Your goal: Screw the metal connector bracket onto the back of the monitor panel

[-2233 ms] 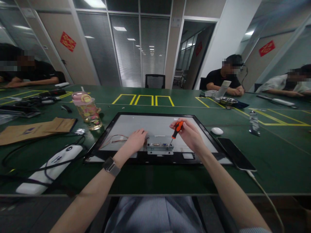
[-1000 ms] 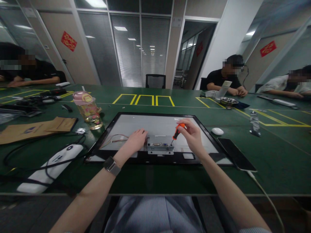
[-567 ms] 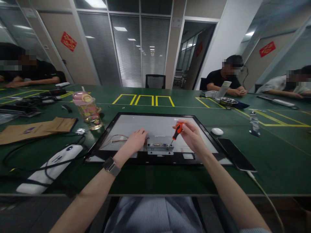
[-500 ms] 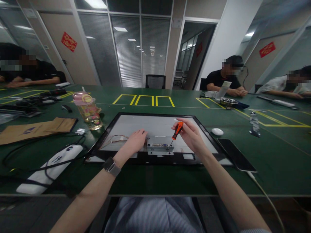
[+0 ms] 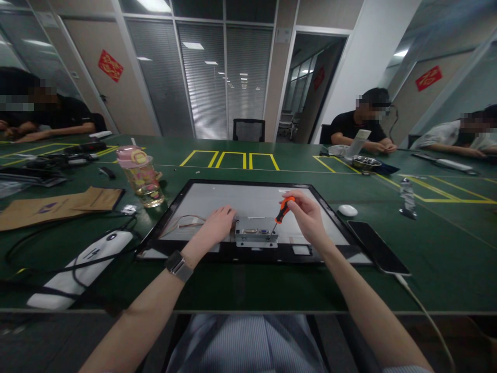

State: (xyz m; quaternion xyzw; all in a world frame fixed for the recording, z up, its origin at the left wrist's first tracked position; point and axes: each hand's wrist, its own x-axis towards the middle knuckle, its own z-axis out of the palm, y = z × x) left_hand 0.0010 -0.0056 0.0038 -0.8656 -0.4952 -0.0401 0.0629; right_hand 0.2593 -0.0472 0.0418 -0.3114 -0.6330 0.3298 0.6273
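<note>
A monitor panel (image 5: 217, 194) with a black frame lies back side up on the table in front of me. On its near edge sits a metal bracket (image 5: 256, 239) with a row of connector ports. My left hand (image 5: 218, 224) holds the bracket at its left end; its thumb is mostly hidden. Pinched in my right hand (image 5: 306, 212) is a screwdriver (image 5: 284, 209) with an orange and black handle. It is tilted, and its tip meets the bracket's right end by the blue port. Thin cables (image 5: 186, 221) run across the panel left of my left hand.
A pink-lidded drink bottle (image 5: 142, 178), brown paper bags (image 5: 58, 207) and a white power strip (image 5: 83, 269) are on the left. Right of the panel are a white mouse (image 5: 347, 210) and a phone (image 5: 377, 247) with a cable. Other people sit across the table, by a metal bowl (image 5: 365, 165).
My right fingers have shifted around the screwdriver's handle, and the hand sits slightly lower. The screwdriver's tip stays at the same spot. My left hand and the bracket have not visibly moved.
</note>
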